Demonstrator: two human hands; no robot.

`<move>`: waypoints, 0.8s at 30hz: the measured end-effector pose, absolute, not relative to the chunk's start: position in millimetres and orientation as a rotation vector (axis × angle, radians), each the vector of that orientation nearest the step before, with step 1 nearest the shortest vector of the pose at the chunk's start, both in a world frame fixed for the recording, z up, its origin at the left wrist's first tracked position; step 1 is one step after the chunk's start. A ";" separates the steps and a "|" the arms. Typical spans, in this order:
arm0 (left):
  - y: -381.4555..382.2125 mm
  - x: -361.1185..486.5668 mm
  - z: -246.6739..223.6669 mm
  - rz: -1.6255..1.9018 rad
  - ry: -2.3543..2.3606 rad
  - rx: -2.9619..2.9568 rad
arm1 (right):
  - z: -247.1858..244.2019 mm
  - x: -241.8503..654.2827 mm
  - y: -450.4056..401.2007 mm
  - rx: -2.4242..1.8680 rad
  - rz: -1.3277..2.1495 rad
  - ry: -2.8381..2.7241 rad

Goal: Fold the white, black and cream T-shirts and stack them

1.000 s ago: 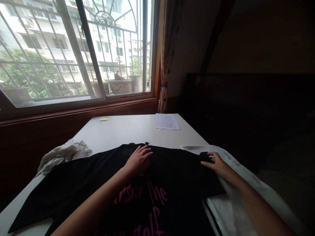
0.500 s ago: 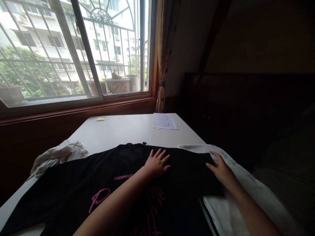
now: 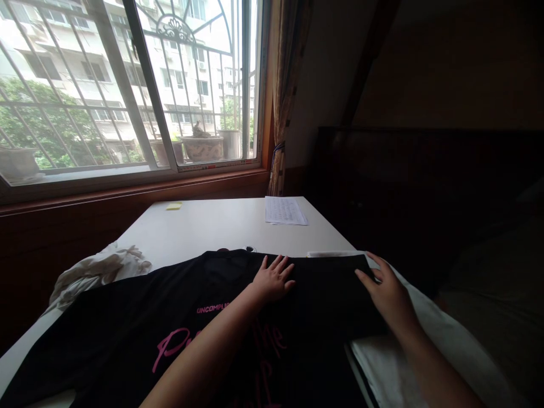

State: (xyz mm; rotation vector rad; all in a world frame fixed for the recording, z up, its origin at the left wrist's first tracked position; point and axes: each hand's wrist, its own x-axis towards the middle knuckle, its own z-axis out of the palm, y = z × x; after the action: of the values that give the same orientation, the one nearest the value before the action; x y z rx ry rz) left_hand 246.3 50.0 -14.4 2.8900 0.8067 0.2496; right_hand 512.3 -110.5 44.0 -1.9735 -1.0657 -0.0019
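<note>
Black T-shirt [image 3: 327,300], pink lettering up, spread over the near part of the white worktop [image 3: 204,226]. Its right-side sleeve [image 3: 361,309] reaches over a pale cloth [image 3: 442,334]; a crumpled cloth [image 3: 100,271] lies by the other sleeve. Papers [image 3: 285,211] and a yellow note [image 3: 174,206] at the far end.

Handling, by judgement: light, limp, soft; nothing fragile. Likely to ruck if dragged from one point, grips easily enough. Best holds: sleeve hem and shoulder edge, with a flat palm steadying the body.

Left hand [image 3: 272,281]: palm down on the upper chest near the collar, fingers fanned wide, pressing rather than gripping. Forearm slants across the lettering.

Right hand [image 3: 390,292]: at the sleeve's outer end, forearm coming in from the near right, palm turned inward. Thumb and fingers part open about the hem corner. Black on dark here; cannot tell if fabric is pinched or merely touched.
</note>
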 end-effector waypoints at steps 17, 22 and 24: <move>91.5 210.7 -1.6 0.657 0.803 2.414 | 124.6 347.1 -137.6 -1.581 0.710 -1.813; 102.9 202.3 0.1 0.617 0.849 2.259 | 84.9 391.5 -153.8 -1.826 0.433 -1.824; 104.2 207.1 0.1 0.588 0.856 2.236 | 63.0 412.0 -165.0 -1.895 0.380 -1.849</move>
State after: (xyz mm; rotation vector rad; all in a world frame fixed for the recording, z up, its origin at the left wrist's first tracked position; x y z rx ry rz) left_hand 207.1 104.2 0.1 2.2355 0.8563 0.5879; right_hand 412.0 -165.0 63.0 -1.8946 -1.8491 0.3796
